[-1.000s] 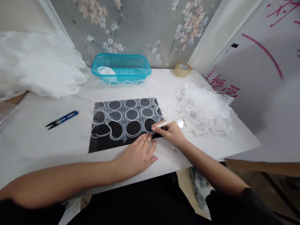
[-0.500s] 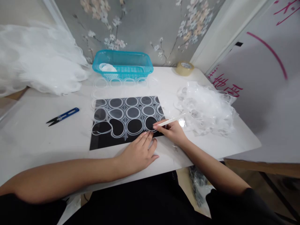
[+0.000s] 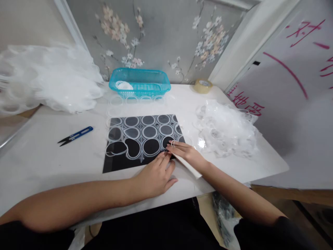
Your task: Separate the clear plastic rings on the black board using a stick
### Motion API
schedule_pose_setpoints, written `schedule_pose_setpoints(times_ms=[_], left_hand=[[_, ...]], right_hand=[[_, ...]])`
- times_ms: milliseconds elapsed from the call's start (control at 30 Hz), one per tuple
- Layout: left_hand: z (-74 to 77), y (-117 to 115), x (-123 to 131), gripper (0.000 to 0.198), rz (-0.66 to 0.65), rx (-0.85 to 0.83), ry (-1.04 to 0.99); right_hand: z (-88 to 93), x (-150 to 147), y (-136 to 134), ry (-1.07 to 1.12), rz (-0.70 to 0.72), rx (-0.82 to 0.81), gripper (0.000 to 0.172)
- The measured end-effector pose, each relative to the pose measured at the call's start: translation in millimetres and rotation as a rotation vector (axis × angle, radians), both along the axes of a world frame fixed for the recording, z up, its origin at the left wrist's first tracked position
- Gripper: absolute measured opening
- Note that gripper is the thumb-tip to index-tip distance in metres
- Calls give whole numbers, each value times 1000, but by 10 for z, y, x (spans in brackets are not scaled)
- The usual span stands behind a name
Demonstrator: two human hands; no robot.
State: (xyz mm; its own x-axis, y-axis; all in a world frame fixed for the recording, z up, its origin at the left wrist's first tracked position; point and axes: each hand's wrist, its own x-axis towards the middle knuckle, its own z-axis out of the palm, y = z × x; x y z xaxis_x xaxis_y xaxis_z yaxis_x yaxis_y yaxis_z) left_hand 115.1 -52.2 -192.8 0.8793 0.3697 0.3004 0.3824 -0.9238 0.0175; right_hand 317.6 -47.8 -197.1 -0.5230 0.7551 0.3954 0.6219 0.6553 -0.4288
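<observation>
A translucent sheet of white rings lies over a black mat on the white table. Several rings in its front row surround bare black; at the left end, one outline is bent out of shape. My left hand lies flat at the mat's front edge, fingers stretched and holding nothing. Touching the right front of the sheet, my right hand has a slim white stick between thumb and fingers. Its wide end points towards me. A thin white loop shows at the right fingertips.
A blue thread snipper lies on the left. Behind the mat stands a turquoise basket with white rings inside. Tape sits at the back right. Heaps of translucent ring scraps are at left and right.
The white stick has swung from pointing up and right to pointing down towards me. A loop now shows at my right fingertips. My left hand stays nearly in place; the view has shifted slightly.
</observation>
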Motion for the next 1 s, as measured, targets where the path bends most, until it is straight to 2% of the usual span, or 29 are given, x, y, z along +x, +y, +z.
schedule_pose_setpoints(times_ms=[67,133,267,333,500,633,733,867,933,1000], left_hand=[[13,15,-13,52,-6,9,6],[23,35,-33,50,-12,-5,6],[1,73,-72,50,-17,-60,-16],[-22,83,-83,51,-25,-66,-20],[21,117,-87,48,-22,-117,-2],[222,253,-80,36,-23,-371,16],[389,458,-58,28,24,-503,-128],[509,804,11,26,127,-486,-331],[517,944,51,29,175,-492,-366],[498,1029,86,28,153,-418,-377]], right_hand=[[2,28,128,-43,-80,28,29],[20,99,309,15,-253,41,29],[104,322,603,352,-708,-5,36],[141,394,634,501,-767,-44,39],[200,321,536,625,-686,-105,40],[290,186,502,624,-584,-161,38],[348,125,478,666,-479,-243,36],[370,75,422,775,-394,-370,35],[370,52,399,879,-367,-463,35],[370,31,384,990,-350,-570,36]])
